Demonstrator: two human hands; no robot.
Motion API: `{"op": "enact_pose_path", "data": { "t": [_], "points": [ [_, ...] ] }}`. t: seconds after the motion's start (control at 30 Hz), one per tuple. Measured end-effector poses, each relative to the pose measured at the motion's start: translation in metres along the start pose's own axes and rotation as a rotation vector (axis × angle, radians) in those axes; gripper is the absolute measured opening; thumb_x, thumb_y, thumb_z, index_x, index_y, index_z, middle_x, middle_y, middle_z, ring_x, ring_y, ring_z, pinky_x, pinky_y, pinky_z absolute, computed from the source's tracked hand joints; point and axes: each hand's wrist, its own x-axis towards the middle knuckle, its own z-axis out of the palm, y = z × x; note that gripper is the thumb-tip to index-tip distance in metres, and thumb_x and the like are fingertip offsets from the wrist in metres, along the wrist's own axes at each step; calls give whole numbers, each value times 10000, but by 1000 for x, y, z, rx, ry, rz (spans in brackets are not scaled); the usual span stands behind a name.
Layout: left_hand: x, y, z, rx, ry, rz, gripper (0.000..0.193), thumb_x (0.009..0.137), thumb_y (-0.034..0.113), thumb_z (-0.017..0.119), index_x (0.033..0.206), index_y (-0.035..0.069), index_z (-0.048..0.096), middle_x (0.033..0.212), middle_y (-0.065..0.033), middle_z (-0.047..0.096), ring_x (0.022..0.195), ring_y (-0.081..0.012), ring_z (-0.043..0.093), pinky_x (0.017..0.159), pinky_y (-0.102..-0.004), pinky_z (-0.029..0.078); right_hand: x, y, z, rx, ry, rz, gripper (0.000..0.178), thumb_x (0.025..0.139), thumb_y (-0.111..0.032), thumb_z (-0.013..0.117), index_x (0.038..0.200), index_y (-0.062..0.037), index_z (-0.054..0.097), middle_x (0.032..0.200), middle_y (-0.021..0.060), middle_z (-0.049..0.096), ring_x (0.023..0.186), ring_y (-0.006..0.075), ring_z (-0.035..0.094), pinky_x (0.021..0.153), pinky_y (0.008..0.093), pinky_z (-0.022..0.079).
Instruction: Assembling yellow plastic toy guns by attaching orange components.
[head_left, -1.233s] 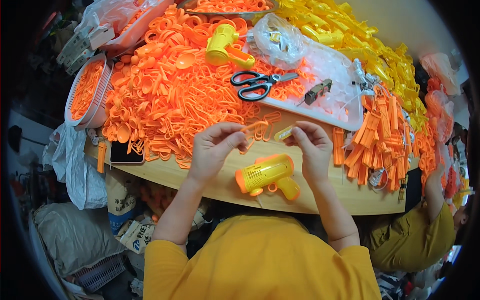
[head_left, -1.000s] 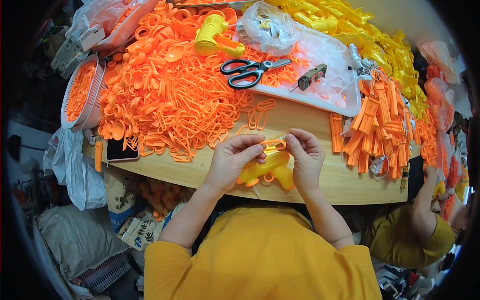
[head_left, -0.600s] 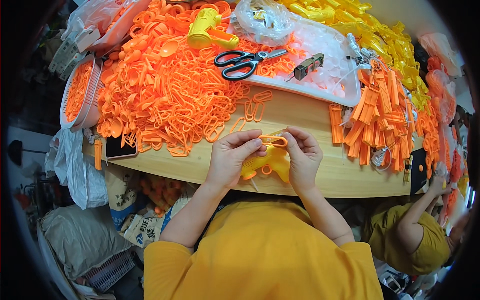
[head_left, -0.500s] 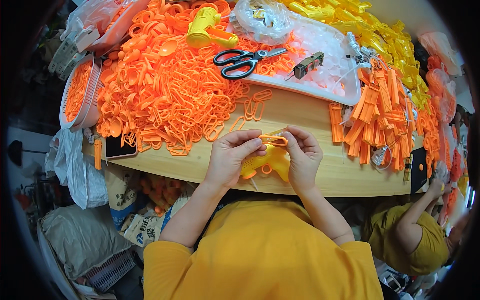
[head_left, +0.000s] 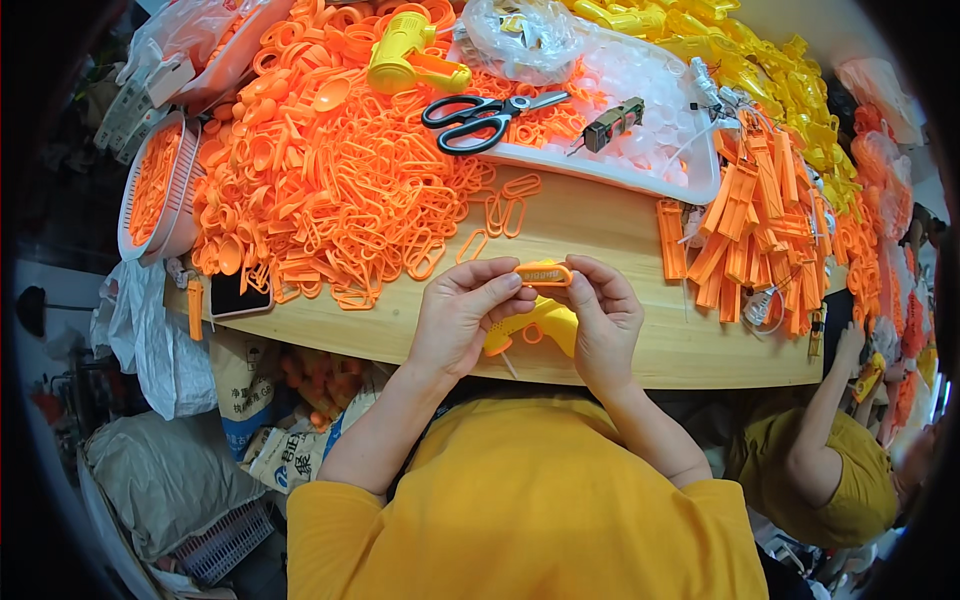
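Nearest the body, the left hand (head_left: 455, 325) and the right hand (head_left: 603, 322) meet above the front edge of the wooden desk (head_left: 610, 240), both pinched on one yellow toy gun (head_left: 535, 322) with an orange oval loop (head_left: 544, 274) pressed along its top. The left grip has thumb and forefinger closed on the loop's left end, the right grip closes on its right end, so the piece sits level between them while the gun's body hangs below, steadied by the palms. Just beyond the gun, loose loops lie singly within reach, strayed from the big heap of orange loops (head_left: 330, 170) further left. Behind the gun, black scissors (head_left: 487, 110) rest in a white tray (head_left: 640, 150), and to its right lie orange strips (head_left: 755, 220).
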Motion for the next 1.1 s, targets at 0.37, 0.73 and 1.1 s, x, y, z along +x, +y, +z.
{"op": "enact_pose_path", "data": {
  "t": [0.37, 0.73, 1.1],
  "points": [
    [-2, -4, 3, 10, -2, 104, 136, 880, -1, 603, 1013, -29, 595, 881, -123, 656, 784, -186, 676, 717, -285, 583, -1, -7, 0, 25, -19, 60, 207, 902, -30, 573, 1101, 29, 581, 1016, 117, 643, 862, 198, 657, 816, 316, 534],
    [-12, -8, 23, -116, -43, 19, 199, 907, 110, 607, 1078, 18, 562, 1037, -113, 635, 935, -177, 635, 817, -329, 543, -3, -4, -10, -398, -102, -453, 268, 798, 86, 659, 1023, -31, 572, 938, 87, 635, 775, 159, 568, 656, 247, 454],
    [-9, -6, 15, 54, -79, 44, 317, 903, 87, 593, 1207, 8, 555, 1007, -71, 623, 902, -146, 616, 810, -292, 514, 2, 6, -20, -616, -328, -742, 547, 742, 64, 688, 1243, -32, 491, 1045, 111, 662, 933, 206, 562, 831, 307, 448]
  ]
}}
